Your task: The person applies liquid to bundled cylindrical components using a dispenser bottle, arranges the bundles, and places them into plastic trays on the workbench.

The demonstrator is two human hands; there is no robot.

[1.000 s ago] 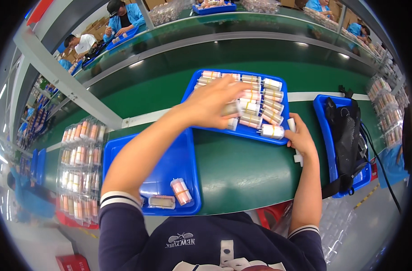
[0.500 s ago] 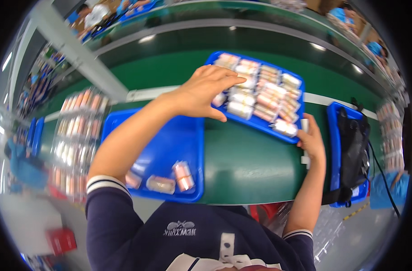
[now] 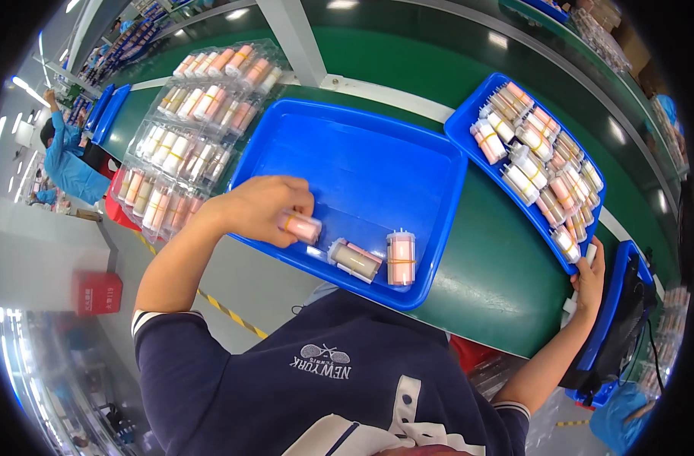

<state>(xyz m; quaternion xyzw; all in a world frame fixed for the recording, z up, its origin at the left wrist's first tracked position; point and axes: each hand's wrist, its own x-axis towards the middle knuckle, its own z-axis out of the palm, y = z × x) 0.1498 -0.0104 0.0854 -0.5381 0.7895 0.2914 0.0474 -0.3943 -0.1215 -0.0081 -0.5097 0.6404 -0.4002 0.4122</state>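
My left hand point(image 3: 262, 207) reaches into the large blue tray point(image 3: 350, 156), its fingers closed round a rubber-banded bundle of pink tubes point(image 3: 303, 227) in clear plastic. To the right of it, near the tray's front wall, lie a beige and pink bundle point(image 3: 355, 260) on its side and a pink bundle point(image 3: 401, 259). My right hand point(image 3: 589, 280) grips the near corner of a smaller blue tray point(image 3: 468, 143) on the right. That tray is filled with several banded bundles in pink, white and beige. Some of my right fingers are hidden behind its edge.
Stacked clear plastic trays point(image 3: 181, 144) with rows of similar tubes stand left of the large tray. A grey metal post point(image 3: 292, 42) rises behind it. A black bag point(image 3: 620, 319) lies in another blue bin at far right. A person point(image 3: 71, 163) sits at far left.
My left hand has moved from above the smaller tray down into the large tray and taken hold of a pink bundle. The view has swung left; my right hand stays on the smaller tray.
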